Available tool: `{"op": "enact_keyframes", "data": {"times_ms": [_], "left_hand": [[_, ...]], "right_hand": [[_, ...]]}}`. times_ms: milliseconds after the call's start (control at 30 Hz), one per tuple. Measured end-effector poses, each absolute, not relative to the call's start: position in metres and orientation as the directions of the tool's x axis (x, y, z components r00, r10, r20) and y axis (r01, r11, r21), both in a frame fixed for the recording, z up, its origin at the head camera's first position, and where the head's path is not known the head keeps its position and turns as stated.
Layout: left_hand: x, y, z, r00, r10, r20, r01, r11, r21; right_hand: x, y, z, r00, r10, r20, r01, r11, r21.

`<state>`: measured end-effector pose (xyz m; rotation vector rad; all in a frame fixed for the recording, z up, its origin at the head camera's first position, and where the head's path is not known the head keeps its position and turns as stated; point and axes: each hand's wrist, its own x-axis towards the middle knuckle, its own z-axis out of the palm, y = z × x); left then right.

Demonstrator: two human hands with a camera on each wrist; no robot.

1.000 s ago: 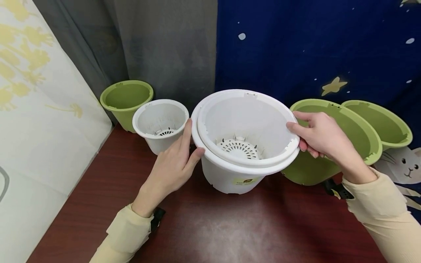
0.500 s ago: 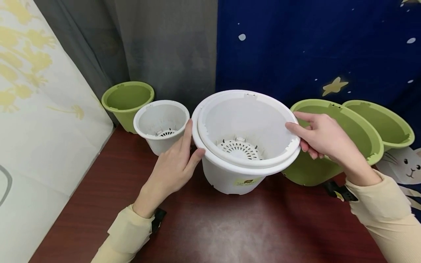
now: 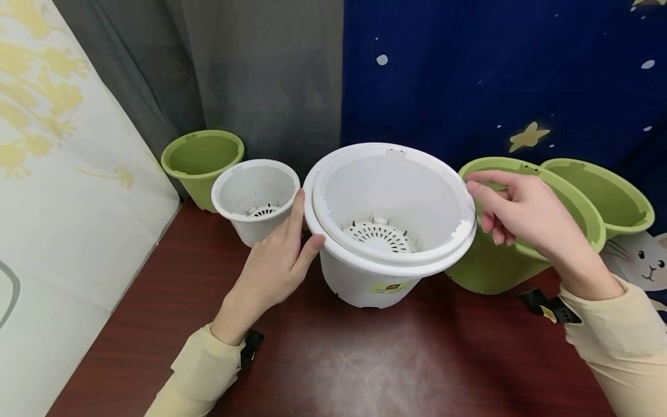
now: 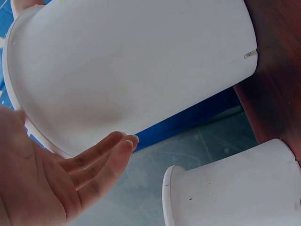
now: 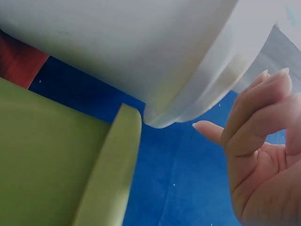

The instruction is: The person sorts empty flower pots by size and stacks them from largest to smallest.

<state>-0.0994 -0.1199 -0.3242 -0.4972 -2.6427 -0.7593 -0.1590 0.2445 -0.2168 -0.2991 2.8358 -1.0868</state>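
Two large white plastic flowerpots stand nested on the table. The inner pot (image 3: pixel 380 197) has a slotted bottom, and its rim sits slightly raised inside the outer pot (image 3: pixel 365 284), which carries a yellow label. My left hand (image 3: pixel 273 260) rests against the left side of the rims with fairly straight fingers. From the left wrist view, its fingers (image 4: pixel 108 165) lie along the outer wall below the rim. My right hand (image 3: pixel 526 208) is beside the right rim, fingers loosely bent and holding nothing. The right wrist view has a gap between that hand and the white rim (image 5: pixel 207 89).
A smaller white pot (image 3: pixel 255 226) stands left of the nested pair, with a green pot (image 3: pixel 203 188) behind it. Two more green pots, one large (image 3: pixel 484 269) and one farther right (image 3: pixel 599 194), stand close on the right. Grey and blue curtains (image 3: pixel 417 87) hang behind the table (image 3: pixel 344 359).
My right hand has let go of the pot's right rim and drawn slightly to the right. The left hand and the nested pots have stayed in place.
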Motion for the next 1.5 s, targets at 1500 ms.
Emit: {"op": "enact_keyframes", "data": {"times_ms": [1500], "left_hand": [[-0.097,-0.120,-0.324,-0.885,0.236,0.401,0.409,0.804,0.431]], "right_hand": [[-0.146,0.329,-0.214,-0.996,-0.051,0.067,-0.084,0.629,-0.773]]}}
